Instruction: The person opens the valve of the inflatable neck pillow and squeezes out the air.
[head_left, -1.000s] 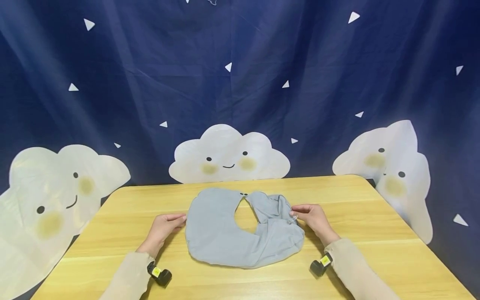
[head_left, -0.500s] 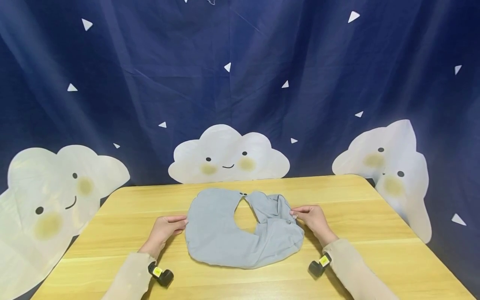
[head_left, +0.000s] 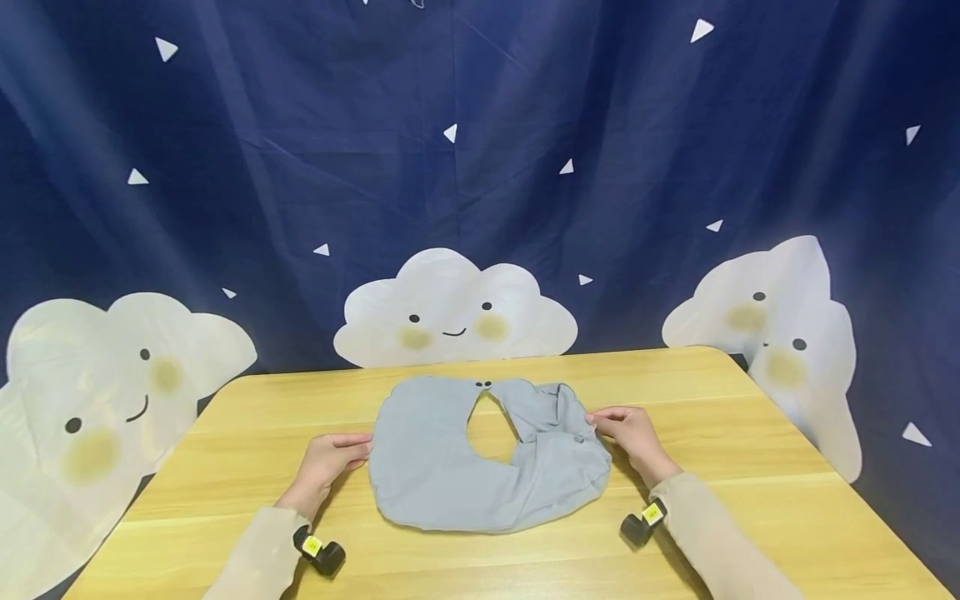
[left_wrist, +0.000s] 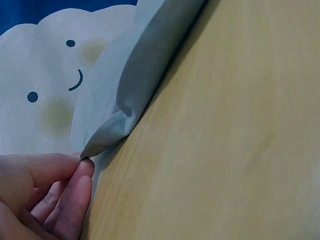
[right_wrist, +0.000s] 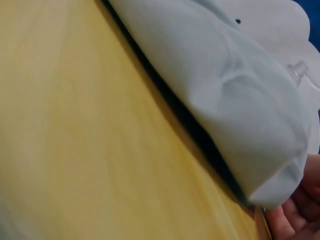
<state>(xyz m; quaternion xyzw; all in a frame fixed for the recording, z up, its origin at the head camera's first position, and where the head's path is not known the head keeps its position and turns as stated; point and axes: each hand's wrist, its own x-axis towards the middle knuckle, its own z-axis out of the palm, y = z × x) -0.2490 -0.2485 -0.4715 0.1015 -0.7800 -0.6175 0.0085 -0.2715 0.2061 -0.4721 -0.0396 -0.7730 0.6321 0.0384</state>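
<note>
A grey, U-shaped inflatable neck pillow (head_left: 435, 458) lies flat on the table, its two ends meeting at the far side by small dark snaps (head_left: 483, 384). The left half is smooth; the right half is creased and folded. My left hand (head_left: 327, 467) pinches the left edge between thumb and fingers, as the left wrist view also shows at the pillow's corner (left_wrist: 107, 132). On the other side my right hand (head_left: 632, 437) pinches the right edge, close to a clear valve (right_wrist: 298, 72). In the right wrist view that hand (right_wrist: 297, 205) is mostly cut off by the frame.
The wooden table (head_left: 262, 417) has rounded far corners. Behind it hangs a dark blue curtain (head_left: 390, 167) with white triangles and smiling clouds. Black cameras (head_left: 328, 558) are strapped at both wrists.
My right hand has shifted slightly outward and away, drawing the pillow's right edge a little with it. The left hand keeps its place at the left edge.
</note>
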